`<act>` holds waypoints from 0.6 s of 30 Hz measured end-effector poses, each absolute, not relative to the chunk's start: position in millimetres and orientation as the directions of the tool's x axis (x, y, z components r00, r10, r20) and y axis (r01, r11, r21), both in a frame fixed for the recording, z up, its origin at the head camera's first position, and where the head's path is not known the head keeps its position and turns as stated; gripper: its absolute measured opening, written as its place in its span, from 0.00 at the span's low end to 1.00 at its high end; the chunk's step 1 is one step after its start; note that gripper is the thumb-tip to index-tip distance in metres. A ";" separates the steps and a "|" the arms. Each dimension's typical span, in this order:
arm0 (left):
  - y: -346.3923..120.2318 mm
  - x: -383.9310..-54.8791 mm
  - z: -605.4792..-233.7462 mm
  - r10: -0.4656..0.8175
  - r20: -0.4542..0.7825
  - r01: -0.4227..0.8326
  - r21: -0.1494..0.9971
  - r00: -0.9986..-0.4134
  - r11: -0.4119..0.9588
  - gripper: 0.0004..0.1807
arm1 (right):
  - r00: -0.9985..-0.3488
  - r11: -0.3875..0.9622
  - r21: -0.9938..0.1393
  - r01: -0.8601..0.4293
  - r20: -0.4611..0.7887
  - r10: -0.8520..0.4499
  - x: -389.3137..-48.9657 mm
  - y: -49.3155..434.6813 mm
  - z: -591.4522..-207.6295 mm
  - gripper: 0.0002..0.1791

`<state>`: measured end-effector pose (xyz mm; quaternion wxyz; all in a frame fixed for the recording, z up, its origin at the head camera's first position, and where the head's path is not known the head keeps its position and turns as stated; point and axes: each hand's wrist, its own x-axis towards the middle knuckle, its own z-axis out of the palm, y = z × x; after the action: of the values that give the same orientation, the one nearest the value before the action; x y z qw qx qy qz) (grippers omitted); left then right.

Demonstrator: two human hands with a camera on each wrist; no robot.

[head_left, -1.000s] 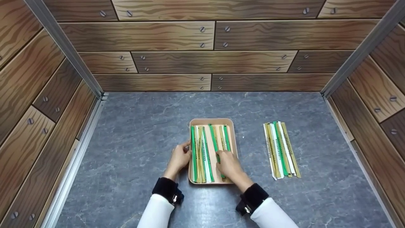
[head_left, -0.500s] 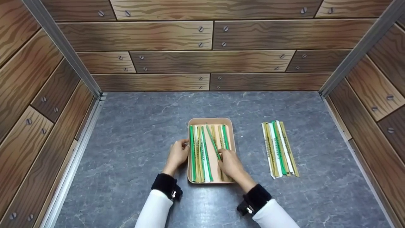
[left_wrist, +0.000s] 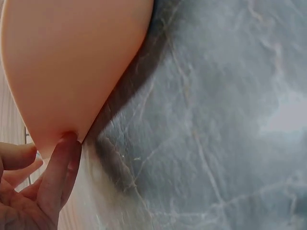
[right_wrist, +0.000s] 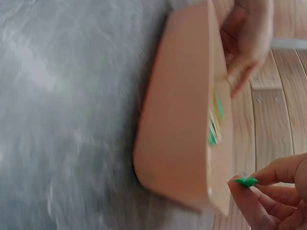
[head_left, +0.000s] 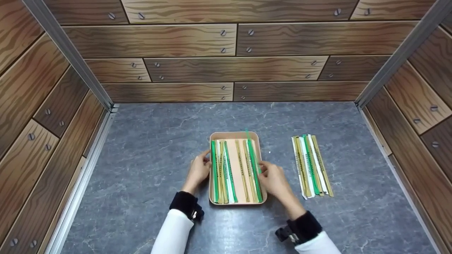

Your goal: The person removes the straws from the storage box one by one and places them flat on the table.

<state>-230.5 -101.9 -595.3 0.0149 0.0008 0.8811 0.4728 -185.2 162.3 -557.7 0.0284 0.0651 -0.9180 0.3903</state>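
A pinkish-beige tray [head_left: 237, 136] stands in front of me with two groups of long paper-wrapped straws [head_left: 221, 173], green, white and gold, lying lengthwise in it. My left hand [head_left: 198, 169] holds the tray's left side, fingers on the outer wall and thumb at the rim in the left wrist view. At the right rim, my right hand [head_left: 275, 178] pinches a green wrapped straw [right_wrist: 247, 181] between thumb and forefinger. In the head view that straw is blurred and slants over the tray's right edge, its far end past the back rim.
Another row of wrapped straws [head_left: 310, 165], white, gold and green, lies side by side on the grey marbled tabletop [head_left: 159, 141] to the right of the tray. Wood-patterned walls [head_left: 169, 92] enclose the back and both sides.
My right hand has lifted the green straw from the left edge of the tray's right-hand group and carried it right, to the tray's right rim. The left hand has stayed at the tray.
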 end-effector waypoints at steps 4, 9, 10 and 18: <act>-101.2 -230.4 -595.7 0.024 -0.050 -0.029 0.837 -0.998 0.546 0.27 | -0.991 0.713 -0.694 -0.105 0.131 -0.019 -183.0 190.1 -554.3 0.22; -100.4 -231.1 -595.4 0.023 -0.060 -0.038 0.839 -0.998 0.543 0.27 | -0.988 0.769 -0.638 -0.035 0.137 0.069 -181.3 227.9 -554.8 0.23; -100.3 -231.3 -595.5 0.021 -0.061 -0.040 0.839 -0.998 0.542 0.27 | -0.987 0.781 -0.624 -0.014 0.135 0.091 -181.1 234.6 -555.4 0.23; -100.3 -231.7 -595.3 0.016 -0.096 -0.073 0.848 -0.995 0.525 0.28 | -0.972 0.833 -0.533 0.149 0.076 0.222 -178.1 272.0 -559.6 0.23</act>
<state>-231.7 -100.3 -595.3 0.0459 -0.0163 0.8721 0.4870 -178.1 272.0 -559.6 0.0673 -0.0971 -0.9550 0.2721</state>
